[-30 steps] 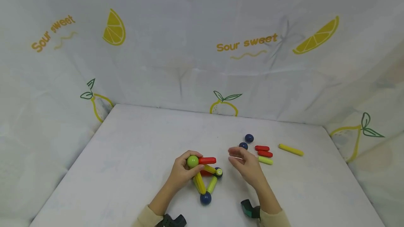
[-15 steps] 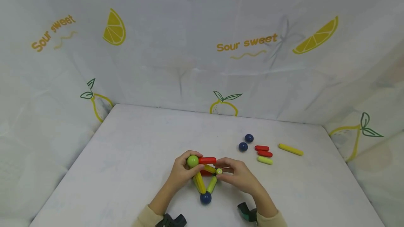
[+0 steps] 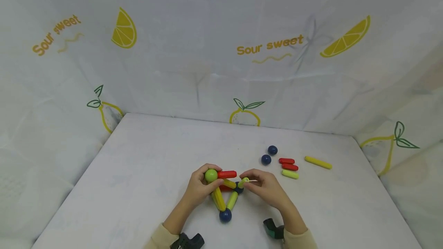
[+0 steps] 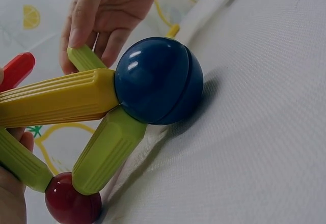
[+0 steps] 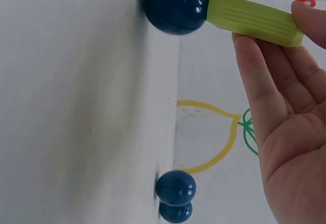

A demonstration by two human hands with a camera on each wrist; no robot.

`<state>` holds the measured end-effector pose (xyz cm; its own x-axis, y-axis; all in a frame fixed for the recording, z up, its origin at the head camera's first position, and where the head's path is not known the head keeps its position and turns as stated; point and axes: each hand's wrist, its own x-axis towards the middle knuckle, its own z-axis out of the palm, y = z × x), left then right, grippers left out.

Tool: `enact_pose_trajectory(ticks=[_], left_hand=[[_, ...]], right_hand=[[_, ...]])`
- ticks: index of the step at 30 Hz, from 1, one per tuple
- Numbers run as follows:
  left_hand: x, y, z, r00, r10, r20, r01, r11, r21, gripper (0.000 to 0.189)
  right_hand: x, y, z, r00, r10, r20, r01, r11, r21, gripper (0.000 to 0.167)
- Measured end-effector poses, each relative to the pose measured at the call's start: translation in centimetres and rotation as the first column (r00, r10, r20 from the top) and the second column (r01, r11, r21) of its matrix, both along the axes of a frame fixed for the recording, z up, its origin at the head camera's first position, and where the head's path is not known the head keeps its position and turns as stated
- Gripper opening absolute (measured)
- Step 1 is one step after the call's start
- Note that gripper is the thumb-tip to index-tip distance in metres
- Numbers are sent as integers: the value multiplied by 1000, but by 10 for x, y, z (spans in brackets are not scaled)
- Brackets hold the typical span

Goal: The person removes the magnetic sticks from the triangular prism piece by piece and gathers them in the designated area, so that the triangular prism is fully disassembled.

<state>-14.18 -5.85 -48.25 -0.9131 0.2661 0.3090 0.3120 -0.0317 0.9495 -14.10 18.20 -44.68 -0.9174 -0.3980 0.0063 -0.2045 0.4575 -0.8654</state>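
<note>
My left hand (image 3: pixel 200 185) holds the light green ball (image 3: pixel 211 175) atop a frame of toy building sticks and balls on the table. From that ball a red stick (image 3: pixel 227 174) juts right with its far end free, and a yellow stick (image 3: pixel 219 199) slopes down to the front blue ball (image 3: pixel 225 215). A dark red ball (image 4: pixel 71 198) joins two light green sticks low in the left wrist view. My right hand (image 3: pixel 267 188) pinches the outer end of another light green stick (image 5: pixel 254 21), whose other end meets the right blue ball (image 5: pixel 175 7).
Behind my right hand lie two loose blue balls (image 3: pixel 266 159), two short red sticks (image 3: pixel 290 167), a light green stick (image 3: pixel 290 174) and a longer yellow stick (image 3: pixel 318 162). A white lemon-print cloth (image 3: pixel 166 87) borders the table (image 3: pixel 155 149).
My right hand has come left to the frame and taken hold of the light green stick on the right blue ball. That stick now leans to the right. My left hand keeps its place.
</note>
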Motion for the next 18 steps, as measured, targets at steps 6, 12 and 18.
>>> enact_pose_trajectory(ticks=[6,12,18], left_hand=[[-1,0,-1,1000,6,-1,-6,1000,-7,25],[0,1,-1,999,22,39,-21,1000,-19,25],[0,1,0,998,29,57,-27,999,-24,25]], right_hand=[[-4,11,-2,996,-88,30,88,996,10,21],[-11,21,-12,950,-180,257,209,974,-90,24],[-16,30,-27,879,-111,464,280,907,-314,31]])
